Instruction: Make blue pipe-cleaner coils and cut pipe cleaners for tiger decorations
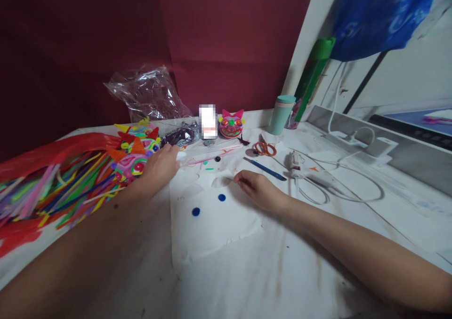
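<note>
My left hand [161, 167] is curled beside the colourful animal heads [134, 161], with a small white piece [181, 156] at its fingertips; what its fingers hold is partly hidden. Over the far part of a white sheet [212, 229], my right hand [259, 189] is closed in a pinch. A thin, pale shape [222, 181] shows at those fingertips, too faint to name. Two dark blue discs [221, 197] lie apart on the sheet. Just beyond it are a small black round piece [218, 159] and green scraps [209, 169].
Orange-handled scissors [265, 148] and a blue pen-like tool [268, 169] lie right of the sheet, before a white power strip [310, 175] with looped cable. A pink animal head [231, 125] and a green cup [281, 115] stand behind. Colourful strips [67, 187] spread at left.
</note>
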Demonstrator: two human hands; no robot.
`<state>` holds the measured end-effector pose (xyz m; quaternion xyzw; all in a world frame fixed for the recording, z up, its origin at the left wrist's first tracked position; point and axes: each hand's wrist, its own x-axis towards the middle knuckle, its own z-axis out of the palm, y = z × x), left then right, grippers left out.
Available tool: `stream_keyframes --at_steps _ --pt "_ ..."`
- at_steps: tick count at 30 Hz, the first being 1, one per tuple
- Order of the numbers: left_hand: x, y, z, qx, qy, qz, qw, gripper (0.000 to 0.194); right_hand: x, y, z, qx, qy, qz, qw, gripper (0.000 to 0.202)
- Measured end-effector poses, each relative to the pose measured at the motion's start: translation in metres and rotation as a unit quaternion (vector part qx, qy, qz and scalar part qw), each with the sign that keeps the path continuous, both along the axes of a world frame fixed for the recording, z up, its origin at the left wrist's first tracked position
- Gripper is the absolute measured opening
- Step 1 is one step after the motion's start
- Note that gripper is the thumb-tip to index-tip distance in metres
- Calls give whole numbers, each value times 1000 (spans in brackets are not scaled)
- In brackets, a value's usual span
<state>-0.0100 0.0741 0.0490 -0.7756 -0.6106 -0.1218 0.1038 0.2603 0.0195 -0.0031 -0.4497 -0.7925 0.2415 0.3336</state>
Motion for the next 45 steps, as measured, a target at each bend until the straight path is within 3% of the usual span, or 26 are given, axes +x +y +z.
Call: stream_keyframes --at_steps 2,4,7,9,11,14,16,18,23,31,35,40,45 --pt "12 -17 -1 -80 -234 -47 968 31 -2 0 -1 5 -3 -2 1000 12" --pt "25 -32 -8 -215 -418 -67 880 35 -4 2 -3 10 -6 -15 1000 12" --pt "41 -46 -24 -281 -552 -119 776 33 -5 4 -4 38 -11 -19 999 13" --pt "46 -53 -33 -264 -588 -139 752 27 -6 3 -3 65 -3 -19 998 18" --pt "49 -61 -38 -219 -574 -117 780 23 -7 -2 -1 77 15 -18 997 14" --pt "50 -76 -41 -144 -480 -84 861 19 -13 -15 4 57 39 -5 998 8" --pt "52 -86 -41 -96 -418 -113 896 17 -18 -25 8 43 51 16 998 8" --pt "55 -92 -44 -49 -375 -165 911 18 -22 -33 10 37 56 36 997 9" --pt "58 -95 -53 39 -310 -244 918 26 -25 -41 11 27 52 51 997 10" --pt "52 -94 -60 65 -264 -258 927 31 -26 -40 7 -70 90 35 993 8" --pt "56 -97 -58 38 -298 -244 922 23 -27 -40 4 -96 151 54 982 6" --pt "60 -101 -53 -27 -358 -165 919 22 -29 -39 0 -122 146 64 980 3" --pt "61 -103 -48 -103 -416 -139 893 23 -29 -41 1 -71 133 49 987 4"
